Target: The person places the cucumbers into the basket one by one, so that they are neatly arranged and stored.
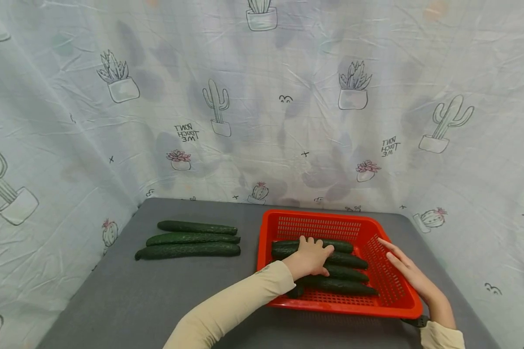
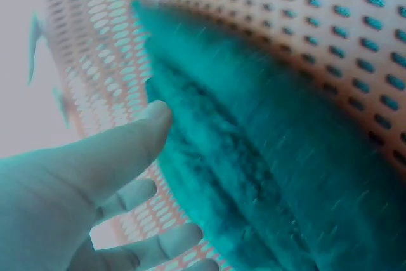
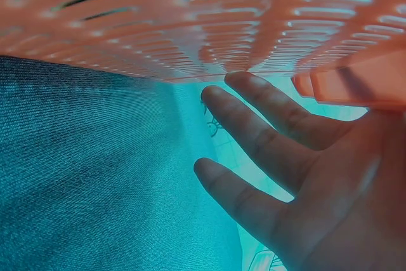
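A red perforated plastic basket [image 1: 323, 307] stands on the right half of the grey table, with several dark green cucumbers [image 1: 347, 286] lying side by side in it. My left hand [image 1: 309, 257] is over these cucumbers, inside the basket. In the left wrist view its thumb and fingers [image 2: 127, 147] are spread beside the cucumbers [image 2: 254, 131], not wrapped round one. Along the basket's right side rests my right hand [image 1: 412, 276], at the rim. The right wrist view shows its fingers [image 3: 263, 138] extended just outside the slotted wall [image 3: 209, 30].
Three more cucumbers [image 1: 192, 238] lie in a row on the left part of the grey table [image 1: 166, 295]. A pale cloth [image 1: 262, 106] printed with cactus drawings hangs behind the table and along both sides.
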`<state>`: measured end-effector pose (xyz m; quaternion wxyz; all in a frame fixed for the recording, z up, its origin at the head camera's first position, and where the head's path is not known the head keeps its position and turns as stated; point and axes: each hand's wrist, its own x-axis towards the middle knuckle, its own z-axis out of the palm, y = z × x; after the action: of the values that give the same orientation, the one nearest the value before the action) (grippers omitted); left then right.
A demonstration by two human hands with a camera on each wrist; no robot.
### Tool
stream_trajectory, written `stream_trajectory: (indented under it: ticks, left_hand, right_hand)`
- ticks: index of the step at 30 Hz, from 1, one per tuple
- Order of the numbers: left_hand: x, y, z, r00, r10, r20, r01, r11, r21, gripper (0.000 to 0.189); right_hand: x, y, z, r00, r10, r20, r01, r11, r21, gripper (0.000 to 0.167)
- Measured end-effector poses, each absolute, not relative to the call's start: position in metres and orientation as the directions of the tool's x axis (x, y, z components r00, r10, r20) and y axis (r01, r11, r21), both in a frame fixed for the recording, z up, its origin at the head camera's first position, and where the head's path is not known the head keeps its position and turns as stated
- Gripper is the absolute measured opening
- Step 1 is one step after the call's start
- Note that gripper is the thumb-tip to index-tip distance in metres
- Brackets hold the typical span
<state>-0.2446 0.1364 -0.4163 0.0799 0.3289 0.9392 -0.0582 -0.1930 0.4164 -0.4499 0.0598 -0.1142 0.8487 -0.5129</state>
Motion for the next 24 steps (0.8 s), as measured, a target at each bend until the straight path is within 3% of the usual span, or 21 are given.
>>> stream_trajectory:
  ticks: [6,24]
  left_hand:
    - [-0.247,0.127,-0.409,-0.783,0.602,-0.156,0.61,0.792,-0.009,0.04]
    - [-0.248,0.095,-0.382,-0.785,0.62,-0.019,0.613,0.779,0.131,0.038]
  right_hand:
    - [-0.193,0.416,-0.449,-0.97,-0.242,0.027,-0.15,0.506,-0.849,0.047]
    - [-0.194,0.416,-0.45,-0.971,-0.239,0.007,-0.124,0.476,-0.871,0.048]
